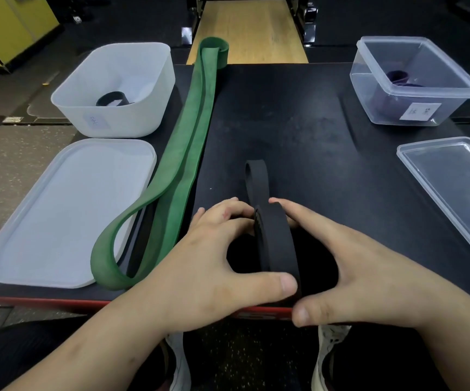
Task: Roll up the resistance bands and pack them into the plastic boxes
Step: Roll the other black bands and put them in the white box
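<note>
A black resistance band (pixel 277 241) stands on edge as a thick roll near the table's front, its loose tail (pixel 258 179) stretching away from me. My left hand (pixel 208 263) grips the roll's left side and my right hand (pixel 363 272) its right side, thumbs at the near edge. A long green band (pixel 188 142) lies unrolled along the table's left half. The white box (pixel 149 88) at the back left holds a rolled black band (pixel 112 98). The clear box (pixel 414 108) at the back right holds a rolled purple band (pixel 397 77).
A white lid (pixel 59 215) lies flat at the front left, partly under the green band's near loop. A clear lid (pixel 454 187) rests at the right edge. The black table (pixel 313 131) has a red front edge. My shoes show below it. A wooden platform (pixel 250 29) lies beyond.
</note>
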Demonstrator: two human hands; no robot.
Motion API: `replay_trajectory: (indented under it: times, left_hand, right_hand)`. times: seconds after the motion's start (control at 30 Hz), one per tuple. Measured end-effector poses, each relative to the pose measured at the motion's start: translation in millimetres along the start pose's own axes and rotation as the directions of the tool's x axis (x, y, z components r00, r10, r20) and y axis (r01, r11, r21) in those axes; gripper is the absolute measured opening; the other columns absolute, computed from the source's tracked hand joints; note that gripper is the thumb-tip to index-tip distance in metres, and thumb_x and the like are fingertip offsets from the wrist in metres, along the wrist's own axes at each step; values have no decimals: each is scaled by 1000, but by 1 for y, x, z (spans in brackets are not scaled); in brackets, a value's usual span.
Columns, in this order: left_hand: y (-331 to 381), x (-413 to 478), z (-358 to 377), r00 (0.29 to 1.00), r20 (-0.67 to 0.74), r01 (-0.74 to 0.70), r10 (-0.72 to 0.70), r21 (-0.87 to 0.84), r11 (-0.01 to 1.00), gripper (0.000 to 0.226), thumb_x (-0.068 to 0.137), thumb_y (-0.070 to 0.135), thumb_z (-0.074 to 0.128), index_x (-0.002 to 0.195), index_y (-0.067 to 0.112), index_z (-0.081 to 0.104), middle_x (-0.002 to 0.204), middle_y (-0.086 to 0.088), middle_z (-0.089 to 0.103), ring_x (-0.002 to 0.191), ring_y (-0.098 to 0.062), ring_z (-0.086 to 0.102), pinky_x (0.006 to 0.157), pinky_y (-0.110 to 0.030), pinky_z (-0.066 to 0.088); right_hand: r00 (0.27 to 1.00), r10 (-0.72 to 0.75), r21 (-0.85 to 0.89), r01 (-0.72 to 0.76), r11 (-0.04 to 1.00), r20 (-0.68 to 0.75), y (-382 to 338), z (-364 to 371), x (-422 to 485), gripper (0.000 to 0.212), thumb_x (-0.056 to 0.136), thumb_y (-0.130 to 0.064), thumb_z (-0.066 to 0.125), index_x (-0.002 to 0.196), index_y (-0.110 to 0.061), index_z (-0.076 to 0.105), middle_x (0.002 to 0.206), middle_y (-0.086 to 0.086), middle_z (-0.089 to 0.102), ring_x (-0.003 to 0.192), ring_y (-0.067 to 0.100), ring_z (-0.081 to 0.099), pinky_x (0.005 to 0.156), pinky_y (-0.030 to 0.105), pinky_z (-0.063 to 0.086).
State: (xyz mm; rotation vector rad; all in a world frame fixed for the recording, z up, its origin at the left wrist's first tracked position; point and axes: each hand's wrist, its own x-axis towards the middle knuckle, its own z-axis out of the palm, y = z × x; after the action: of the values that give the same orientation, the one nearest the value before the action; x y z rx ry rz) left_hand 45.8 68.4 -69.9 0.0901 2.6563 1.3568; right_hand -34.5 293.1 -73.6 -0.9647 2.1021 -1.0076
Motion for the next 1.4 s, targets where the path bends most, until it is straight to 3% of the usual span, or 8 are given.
replay_trajectory:
  times: [0.17,0.4,0.57,0.77,0.9,1.1,1.27,1.4]
  left_hand:
    - [-4,5,1,999,-32,8,-7,23,1000,72,68,84,49,127,46,64,143,36,44,148,10,17,127,-44,8]
    - [-12,5,1,999,-45,-15,16,20,1000,93,73,97,31,149,46,43,149,32,46,146,11,26,127,-45,7]
    - [-10,-2,-3,999,-26,-46,45,-35,998,86,74,81,63,150,55,33,147,36,44,145,9,31,127,-47,11]
    - [-2,-5,-9,1000,-13,-22,23,15,1000,116,62,59,90,144,74,9,139,54,30,146,15,17,128,-43,13]
    - [2,0,-9,1000,-16,-18,19,34,999,115,62,59,89,148,69,13,150,36,37,147,10,22,127,-45,16]
    - [7,11,-13,998,-61,-31,34,46,998,89,68,54,87,134,72,29,132,39,50,133,9,42,117,-36,35]
    - [4,26,-14,995,-96,26,-26,3,1000,71,67,69,77,124,78,36,131,25,58,133,-4,48,113,-42,40]
    - [3,36,-17,995,-92,36,-39,-26,999,60,75,75,68,132,66,48,125,23,65,125,-3,56,109,-40,44]
  right_hand:
    - [995,-27,-63,21,998,-95,1,1,7,101,63,-67,81,149,-63,28,141,-24,48,139,-3,40,112,33,40]
    - [995,-23,-47,19,999,-98,-4,-1,13,77,68,-69,70,138,-65,38,138,-30,46,138,-3,39,108,33,41]
    - [995,10,-53,-15,998,-96,-2,-1,14,80,69,-72,66,142,-63,34,139,-35,43,139,-5,36,110,32,39]
    - [989,99,-61,-106,992,-109,2,-1,18,98,67,-80,61,155,-53,27,149,-36,36,146,-7,27,121,39,31]
    - [982,128,-22,-133,991,-139,1,-2,19,97,67,-82,60,154,-49,32,147,-34,41,141,-9,35,120,39,34]
    - [973,122,39,-116,992,-197,2,0,24,63,73,-84,53,130,-60,51,139,-31,49,138,-9,38,120,40,35]
    - [958,88,112,-60,992,-273,4,-10,36,82,75,-90,54,147,-54,42,145,-22,55,139,1,47,118,45,38]
    - [975,59,129,-31,991,-214,8,-21,43,85,77,-86,62,151,-54,37,150,-19,53,143,6,45,120,47,36]
